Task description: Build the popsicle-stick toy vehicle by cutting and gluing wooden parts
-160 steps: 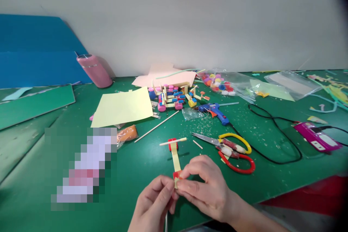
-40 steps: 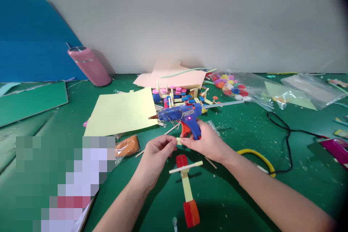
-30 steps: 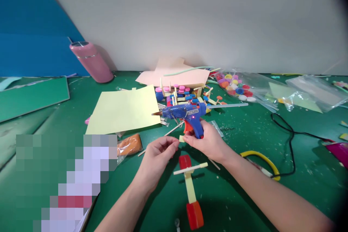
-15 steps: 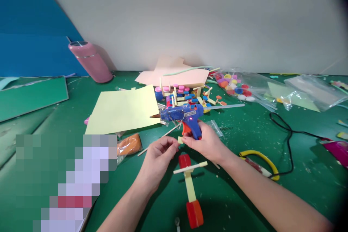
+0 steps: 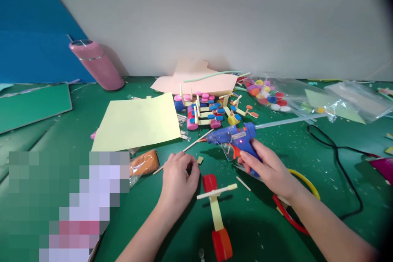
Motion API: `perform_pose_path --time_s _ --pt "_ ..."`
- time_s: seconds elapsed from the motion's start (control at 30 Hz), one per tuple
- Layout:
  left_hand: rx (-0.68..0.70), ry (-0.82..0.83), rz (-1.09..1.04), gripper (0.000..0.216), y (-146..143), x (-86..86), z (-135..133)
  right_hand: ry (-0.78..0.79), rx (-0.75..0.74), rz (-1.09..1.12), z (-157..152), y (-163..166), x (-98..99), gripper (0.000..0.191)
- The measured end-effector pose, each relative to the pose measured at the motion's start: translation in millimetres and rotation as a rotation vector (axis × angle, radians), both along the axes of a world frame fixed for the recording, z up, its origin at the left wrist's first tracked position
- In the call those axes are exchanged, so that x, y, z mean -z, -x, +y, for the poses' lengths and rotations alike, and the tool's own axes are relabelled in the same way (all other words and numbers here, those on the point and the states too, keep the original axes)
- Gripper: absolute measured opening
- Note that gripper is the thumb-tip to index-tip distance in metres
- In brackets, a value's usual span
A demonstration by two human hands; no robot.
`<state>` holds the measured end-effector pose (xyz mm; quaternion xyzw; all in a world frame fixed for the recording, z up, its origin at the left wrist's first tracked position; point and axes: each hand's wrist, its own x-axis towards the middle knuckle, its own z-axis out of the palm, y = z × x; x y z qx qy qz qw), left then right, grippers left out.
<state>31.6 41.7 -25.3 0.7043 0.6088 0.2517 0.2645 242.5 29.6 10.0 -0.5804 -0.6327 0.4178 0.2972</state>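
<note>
My right hand (image 5: 260,161) grips a blue hot glue gun (image 5: 242,139) with an orange trigger. A clear glue stick (image 5: 291,120) juts from its back, and its nozzle points left. My left hand (image 5: 179,176) is low over the table with curled fingers. A small pale yellow piece (image 5: 200,160) shows at its thumb and index tips, seemingly pinched there; the other fingertips are hidden. Close by lies a model with a yellow strip (image 5: 216,213), a red wheel (image 5: 209,183) at the far end, a red-orange wheel (image 5: 222,245) at the near end and a white stick (image 5: 216,191) across it.
Small coloured models (image 5: 208,112) crowd behind the glue gun. A pale yellow sheet (image 5: 138,123) and wrapped orange clay (image 5: 145,163) lie left. A pink bottle (image 5: 98,65) leans at the wall. Plastic bags (image 5: 294,94) and a black cord (image 5: 336,159) are right, with yellow-handled pliers (image 5: 307,182) beneath my right forearm.
My right hand has moved right and slightly down with the glue gun, away from my left hand. My left hand has shifted slightly, with the yellow piece still by its fingertips.
</note>
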Motion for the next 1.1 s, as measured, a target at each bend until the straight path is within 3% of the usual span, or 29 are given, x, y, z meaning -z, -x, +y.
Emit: perform_pose_path --time_s 0.2,0.47,1.1 --pt "0.028 0.013 0.144 0.020 -3 2.6 1 0.022 -0.023 -0.119 -27 -19 8.9 0.016" --pt "0.065 0.040 0.328 0.021 -5 1.8 2 0.044 -0.085 -0.218 -30 -12 11.3 0.022" --pt "0.086 0.080 0.370 0.023 -6 0.2 4 0.001 -0.150 -0.304 -27 -6 8.5 0.024"
